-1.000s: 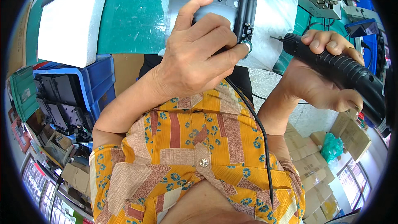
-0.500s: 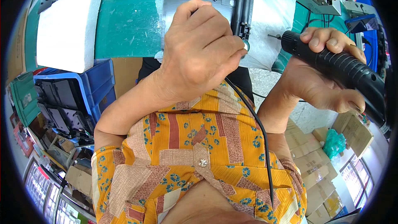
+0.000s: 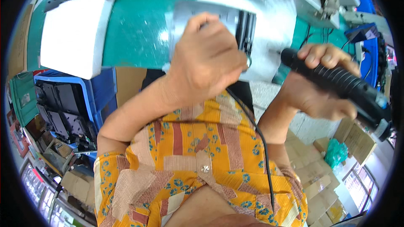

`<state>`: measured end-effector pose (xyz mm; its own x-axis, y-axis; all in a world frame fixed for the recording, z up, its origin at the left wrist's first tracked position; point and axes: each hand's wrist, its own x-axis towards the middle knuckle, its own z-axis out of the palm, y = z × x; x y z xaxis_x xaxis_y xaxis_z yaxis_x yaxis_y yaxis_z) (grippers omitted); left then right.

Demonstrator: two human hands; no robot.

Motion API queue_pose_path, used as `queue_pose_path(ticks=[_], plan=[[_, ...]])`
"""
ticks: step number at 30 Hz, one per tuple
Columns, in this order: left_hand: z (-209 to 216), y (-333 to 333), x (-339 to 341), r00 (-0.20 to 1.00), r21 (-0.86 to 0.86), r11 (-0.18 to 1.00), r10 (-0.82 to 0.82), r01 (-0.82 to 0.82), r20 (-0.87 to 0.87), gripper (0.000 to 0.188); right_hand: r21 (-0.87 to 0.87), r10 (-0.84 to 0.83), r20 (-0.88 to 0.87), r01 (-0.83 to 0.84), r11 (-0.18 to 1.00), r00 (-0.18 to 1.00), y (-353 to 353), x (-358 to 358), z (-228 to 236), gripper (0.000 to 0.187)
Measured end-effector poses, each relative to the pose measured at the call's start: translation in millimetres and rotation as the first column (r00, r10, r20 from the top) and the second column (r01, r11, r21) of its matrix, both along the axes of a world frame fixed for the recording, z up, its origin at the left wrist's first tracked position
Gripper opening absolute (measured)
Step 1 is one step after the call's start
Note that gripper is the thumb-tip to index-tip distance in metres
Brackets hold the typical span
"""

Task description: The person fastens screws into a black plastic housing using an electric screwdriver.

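My left hand (image 3: 208, 56) is closed over the near part of a grey flat panel (image 3: 183, 21) on the table. Its fingers curl in, and a small round greenish-rimmed piece (image 3: 248, 62) shows at the fingertips; what they hold is mostly hidden. Along the panel's right side runs a black ribbed strip (image 3: 245, 27). My right hand (image 3: 309, 86) grips a black electric screwdriver (image 3: 332, 77), its thin bit pointing left, apart from the panel. Both hands are slightly blurred.
White foam sheet (image 3: 273, 25) lies under the panel on the green table (image 3: 134, 29). At left stand a white foam block (image 3: 73, 38) and a blue crate (image 3: 103, 86) of black parts. A metal device (image 3: 324, 2) is at the far right. A black cable (image 3: 263, 143) crosses my front.
The whole view has shifted, so the table and panel sit lower in the picture. The left hand remains closed by the panel, and the right still grips the electric screwdriver, slightly farther left.
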<state>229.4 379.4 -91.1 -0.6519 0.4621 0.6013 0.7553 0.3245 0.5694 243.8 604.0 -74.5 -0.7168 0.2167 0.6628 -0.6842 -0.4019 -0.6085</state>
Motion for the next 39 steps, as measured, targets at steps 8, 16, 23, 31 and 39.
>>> queue_pose_path(ticks=[8, 16, 23, 31, 39], plan=[[-8.9, 1.4, 4.9, 0.997, 0.074, 0.995, -0.069, 0.071, -0.036, 0.022, 0.119, -0.273, 0.088, 0.261, 0.958, 0.958, -16.1, 9.5, 8.0, 0.077], [-13.6, -3.4, 4.2, 0.978, -0.038, 0.994, -0.105, 0.099, -0.181, 0.019, 0.129, 0.042, -0.006, -0.041, 0.991, 0.999, -8.0, -28.2, 80.3, 0.080], [-15.5, -4.0, 0.4, 0.986, 0.020, 0.993, -0.110, 0.113, -0.129, 0.017, 0.270, 0.383, -0.012, -0.366, 0.890, 0.924, -7.4, -106.8, 93.3, 0.090], [-12.0, -5.7, 0.9, 0.988, 0.026, 0.989, -0.147, 0.148, -0.048, 0.016, 0.369, 0.347, -0.057, -0.303, 0.878, 0.936, -14.5, -125.4, 87.9, 0.101], [-14.2, -4.4, 1.8, 0.988, 0.040, 0.988, -0.147, 0.149, -0.042, 0.018, 0.395, 0.364, -0.055, -0.315, 0.863, 0.930, -20.9, -129.5, 83.0, 0.102]])
